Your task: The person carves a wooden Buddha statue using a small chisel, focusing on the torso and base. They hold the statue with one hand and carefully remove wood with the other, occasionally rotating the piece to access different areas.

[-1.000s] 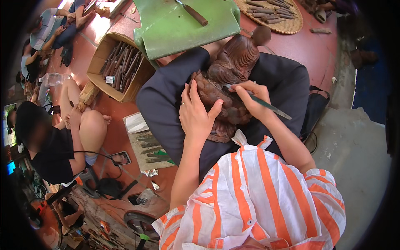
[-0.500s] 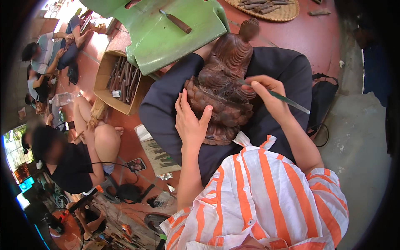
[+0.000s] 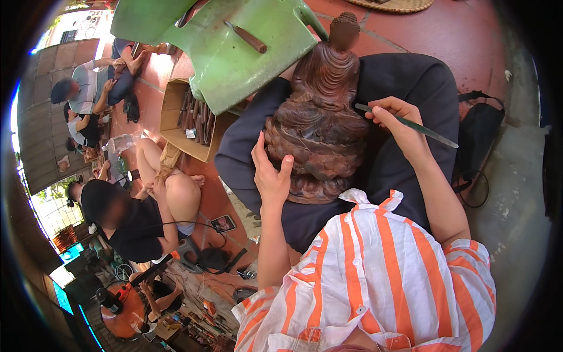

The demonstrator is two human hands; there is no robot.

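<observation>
A dark brown carved wooden Buddha statue [image 3: 325, 97] stands on my lap, its petalled base [image 3: 316, 155] toward me. My left hand [image 3: 272, 176] holds the base's left side, fingers along its edge and thumb apart on the front. In my right hand [image 3: 399, 120] is a slim green tool [image 3: 431, 134], pinched between thumb and fingers near its dark tip. That tip is beside the statue's right arm; whether it touches the wood I cannot tell. The tool's pale rear end points away to the lower right.
A wooden-handled chisel [image 3: 249, 39] lies on a green plastic chair [image 3: 217, 82] ahead. Left of it, a cardboard box [image 3: 202, 152] holds many similar tools. Several people sit at the left, the nearest a person in black [image 3: 132, 226]. A black bag [image 3: 478, 132] is at my right.
My right hand has drawn the tool tip rightward, off the figure's lap to its side. The statue has turned more upright, and my left hand stays at its base. The view has shifted.
</observation>
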